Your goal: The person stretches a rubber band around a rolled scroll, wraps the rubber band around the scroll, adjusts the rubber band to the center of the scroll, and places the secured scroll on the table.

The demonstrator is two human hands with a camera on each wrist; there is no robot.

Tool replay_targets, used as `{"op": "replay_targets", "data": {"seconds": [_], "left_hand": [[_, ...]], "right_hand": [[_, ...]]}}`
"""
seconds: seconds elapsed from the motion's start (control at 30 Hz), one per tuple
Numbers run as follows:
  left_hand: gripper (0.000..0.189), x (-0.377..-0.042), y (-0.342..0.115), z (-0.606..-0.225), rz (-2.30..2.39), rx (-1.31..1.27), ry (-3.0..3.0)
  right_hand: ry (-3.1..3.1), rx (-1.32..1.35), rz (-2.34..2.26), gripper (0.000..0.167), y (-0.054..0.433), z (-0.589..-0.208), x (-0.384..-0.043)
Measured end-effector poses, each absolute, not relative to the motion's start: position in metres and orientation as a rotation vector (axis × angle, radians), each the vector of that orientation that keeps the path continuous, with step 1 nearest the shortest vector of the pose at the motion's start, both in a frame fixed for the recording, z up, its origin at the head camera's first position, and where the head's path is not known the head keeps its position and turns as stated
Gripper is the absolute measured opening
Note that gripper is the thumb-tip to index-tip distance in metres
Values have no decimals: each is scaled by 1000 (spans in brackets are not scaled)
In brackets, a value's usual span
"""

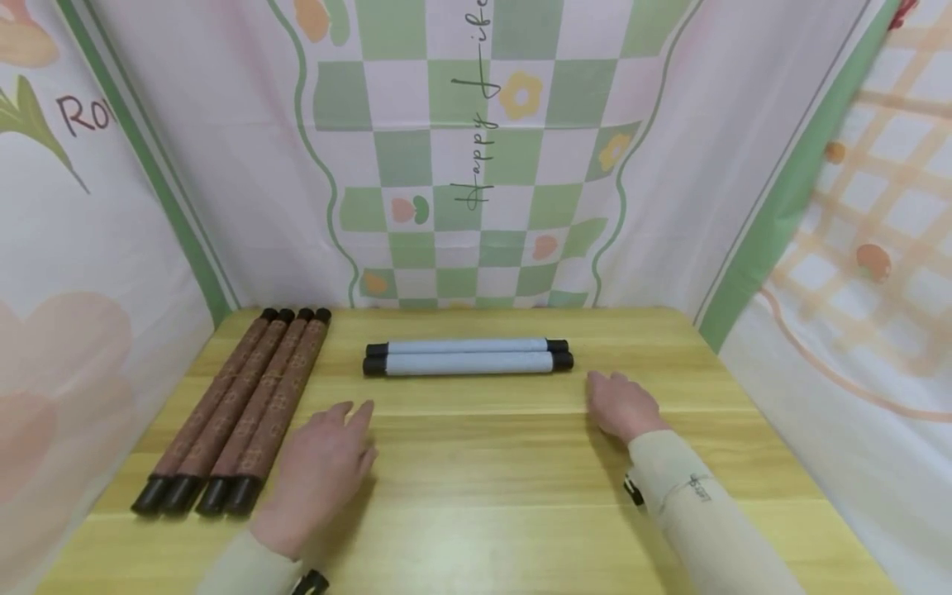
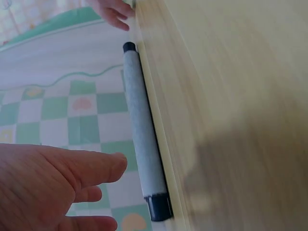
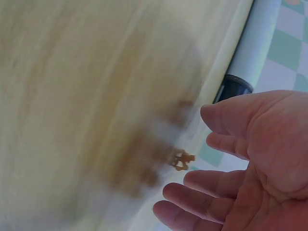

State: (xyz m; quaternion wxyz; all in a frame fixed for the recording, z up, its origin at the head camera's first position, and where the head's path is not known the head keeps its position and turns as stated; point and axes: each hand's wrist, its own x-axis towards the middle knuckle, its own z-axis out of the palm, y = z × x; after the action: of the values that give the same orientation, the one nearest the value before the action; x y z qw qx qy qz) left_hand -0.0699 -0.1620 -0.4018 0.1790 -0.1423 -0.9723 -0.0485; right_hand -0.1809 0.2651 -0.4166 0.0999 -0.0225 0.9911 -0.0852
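Two light-blue scrolls (image 1: 468, 362) with black end caps lie side by side, crosswise on the table. My left hand (image 1: 320, 463) hovers to their near left, empty, fingers spread. In the left wrist view the left hand (image 2: 53, 183) has its thumb pointing towards the near end of a blue scroll (image 2: 143, 125). My right hand (image 1: 623, 406) is close to the right end caps, also empty. The right wrist view shows that hand (image 3: 269, 144) with fingers loosely bent, its thumb tip overlapping the black cap (image 3: 233, 88).
Several brown patterned scrolls (image 1: 283, 397) with black ends lie in a row at the left of the wooden table (image 1: 461, 479), beside my left hand. A printed curtain (image 1: 521, 157) stands along the back edge, with more cloth on both sides.
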Motion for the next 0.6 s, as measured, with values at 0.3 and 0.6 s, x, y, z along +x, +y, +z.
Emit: {"op": "replay_targets", "data": {"seconds": [0.3, 0.6], "left_hand": [[55, -69, -142, -399, -164, -506, -2717], [54, -69, -129, -399, -234, -556, -2724]], "right_hand": [[2950, -144, -114, 25, 270, -420, -185], [3042, -241, -47, 15, 269, -416, -179]]}}
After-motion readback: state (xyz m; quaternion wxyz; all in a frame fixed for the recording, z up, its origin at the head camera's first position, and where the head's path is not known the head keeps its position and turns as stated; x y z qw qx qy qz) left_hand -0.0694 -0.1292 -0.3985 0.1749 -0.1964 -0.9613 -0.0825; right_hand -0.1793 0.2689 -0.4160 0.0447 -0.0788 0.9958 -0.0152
